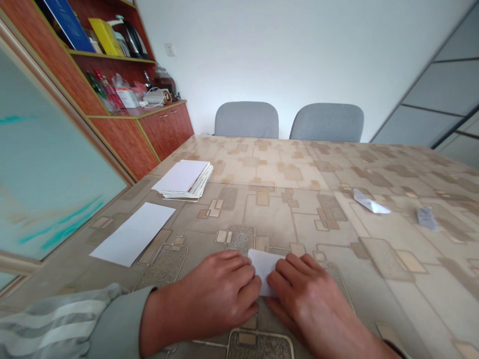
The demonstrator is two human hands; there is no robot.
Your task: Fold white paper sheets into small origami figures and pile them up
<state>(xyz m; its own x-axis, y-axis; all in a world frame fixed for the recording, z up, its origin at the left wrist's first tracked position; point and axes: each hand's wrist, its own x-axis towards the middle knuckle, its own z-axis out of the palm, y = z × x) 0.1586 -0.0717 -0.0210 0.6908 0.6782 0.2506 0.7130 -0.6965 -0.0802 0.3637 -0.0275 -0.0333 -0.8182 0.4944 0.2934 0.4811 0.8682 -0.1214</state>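
Note:
A small white piece of paper (265, 264) lies on the table between my hands, its sides partly covered by my fingers. My left hand (226, 286) grips its left edge with the fingers curled. On the opposite side, my right hand (305, 289) has its fingers bent over the paper's right part, the thumb low by the near edge. How many layers the paper has, I cannot tell. Farther left lies a flat white paper strip (133, 234). Behind that strip sits a stack of paper sheets (183, 178).
The patterned table (262, 209) spans the view. Toward the right lie a folded white paper piece (370, 203) and a small crumpled-looking packet (426, 218). Two grey chairs (247, 119) stand at the far edge. A wooden cabinet (127, 129) with bottles and boxes is at the left.

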